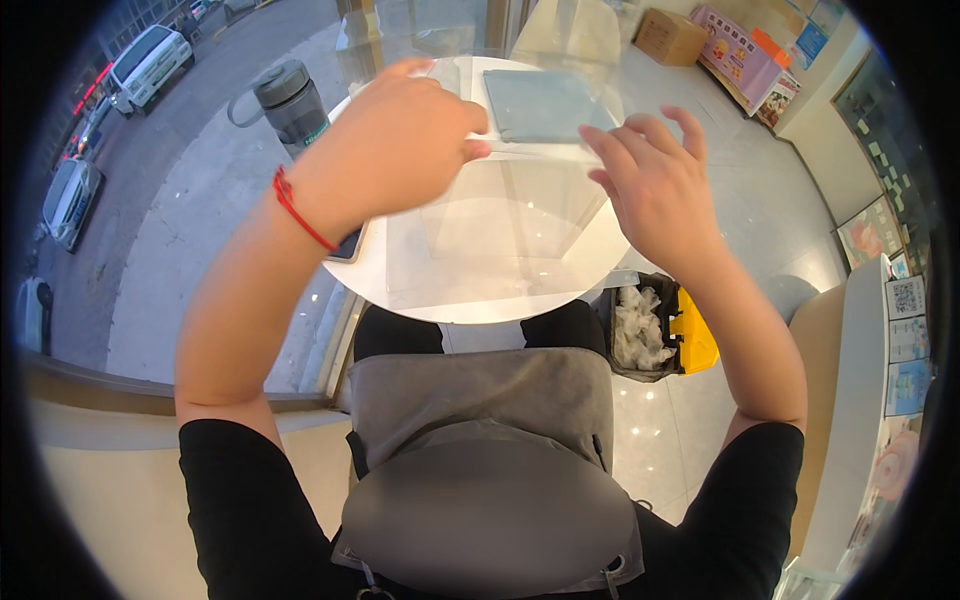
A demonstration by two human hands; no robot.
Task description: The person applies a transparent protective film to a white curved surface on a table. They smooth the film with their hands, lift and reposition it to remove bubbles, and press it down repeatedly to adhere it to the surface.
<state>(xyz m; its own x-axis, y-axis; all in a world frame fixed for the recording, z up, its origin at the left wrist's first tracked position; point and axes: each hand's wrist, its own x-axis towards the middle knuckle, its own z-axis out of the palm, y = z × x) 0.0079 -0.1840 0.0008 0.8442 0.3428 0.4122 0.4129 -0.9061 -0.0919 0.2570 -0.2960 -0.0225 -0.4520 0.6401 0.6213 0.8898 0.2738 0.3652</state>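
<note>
My left hand (409, 142), with a red cord bracelet (300, 214) at the wrist, pinches the upper edge of a clear plastic sheet (487, 210) between thumb and forefinger. At the other end of that edge is my right hand (656, 180), its thumb and forefinger around the corner and the other fingers spread. Whether these fingertips grip the plastic is unclear. Overlapping see-through layers extend below both hands over a round white table (480, 307). Beyond the edge lies a flat blue-grey sheet or cloth (544, 105), between my hands.
A grey-lidded bottle (289, 101) stands left of the table. A phone (349, 246) lies partly under my left wrist. Below the table's right side is a bin (641, 322) of crumpled clear plastic, with a yellow part (696, 334). A cardboard box (670, 37) sits farther back.
</note>
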